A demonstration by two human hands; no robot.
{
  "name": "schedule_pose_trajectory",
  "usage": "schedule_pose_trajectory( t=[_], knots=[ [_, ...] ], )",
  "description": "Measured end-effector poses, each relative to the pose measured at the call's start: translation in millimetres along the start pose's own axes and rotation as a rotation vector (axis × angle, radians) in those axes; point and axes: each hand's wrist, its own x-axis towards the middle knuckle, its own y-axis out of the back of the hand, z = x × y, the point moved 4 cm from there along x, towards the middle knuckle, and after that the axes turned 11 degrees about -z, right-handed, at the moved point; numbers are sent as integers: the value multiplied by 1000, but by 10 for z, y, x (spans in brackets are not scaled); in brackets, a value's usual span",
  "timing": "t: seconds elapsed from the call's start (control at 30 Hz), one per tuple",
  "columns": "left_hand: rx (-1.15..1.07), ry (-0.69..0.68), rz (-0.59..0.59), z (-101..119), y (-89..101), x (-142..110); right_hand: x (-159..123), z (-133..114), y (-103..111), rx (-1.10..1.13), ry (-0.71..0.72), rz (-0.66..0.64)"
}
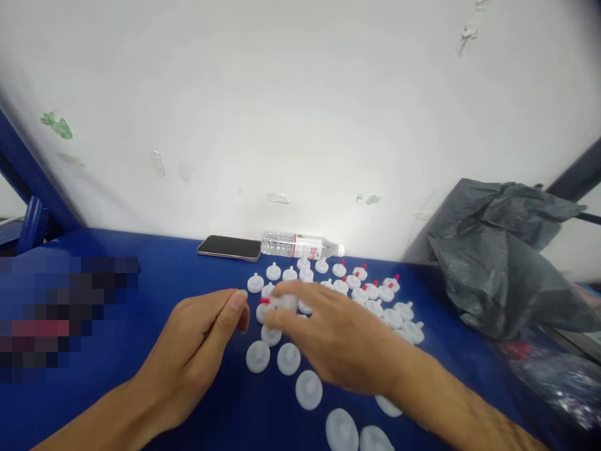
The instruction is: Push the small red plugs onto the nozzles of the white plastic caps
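My right hand [328, 326] pinches a white round nozzle cap [284, 303] by its disc. A small red tip [265, 300] sits on its spout and points left, toward my other hand. Close by, my left hand [201, 338] is closed, thumb pressed against the curled fingers; what it holds, if anything, is hidden. Several plain white nozzle caps [288, 359] stand spout-up around and below my right hand. Beyond it, others [360, 294] carry red tips. My right hand and forearm cover some of the caps.
At the back of the blue table [141, 275] lie a phone [229, 247] and a clear water bottle [300, 245] on its side. A dark grey plastic bag [507, 250] and a clear bag [558, 376] are on the right. A white wall [291, 113] rises behind.
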Motion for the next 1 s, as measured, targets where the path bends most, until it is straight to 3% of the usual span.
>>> schedule_pose_trajectory(
  t=[0.13, 0.3, 0.53, 0.7, 1.0],
  knots=[
    [271, 19, 148, -66, 201, 95, -119, 447, 118, 80, -310, 18],
    [350, 95, 228, -211, 224, 134, -270, 905, 129, -7, -448, -52],
    [467, 79, 87, -285, 96, 146, -398, 1116, -36, -20, -488, -121],
    [525, 190, -97, -339, 15, 156, -404, 1074, -88, -12, -477, -150],
    [537, 232, -175, -446, -124, 157, -446, 1224, -245, 39, -507, -243]
  ],
)
